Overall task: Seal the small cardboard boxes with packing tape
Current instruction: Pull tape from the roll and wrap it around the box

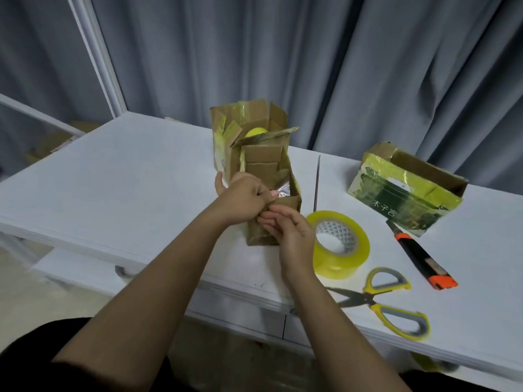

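A small brown cardboard box stands upright near the table's front edge, its top flaps open and a shiny wrapped item inside. My left hand grips its near top flap, fingers curled over the edge. Just below, my right hand pinches the same flap against the box's front. A roll of yellowish clear packing tape lies flat to the right of the box, untouched. A second open box stands behind the first with something yellow inside.
A third box, taped and with a green label, lies on its side at the right. An orange-and-black utility knife and yellow-handled scissors lie near the front right edge of the white table. Grey curtains hang behind.
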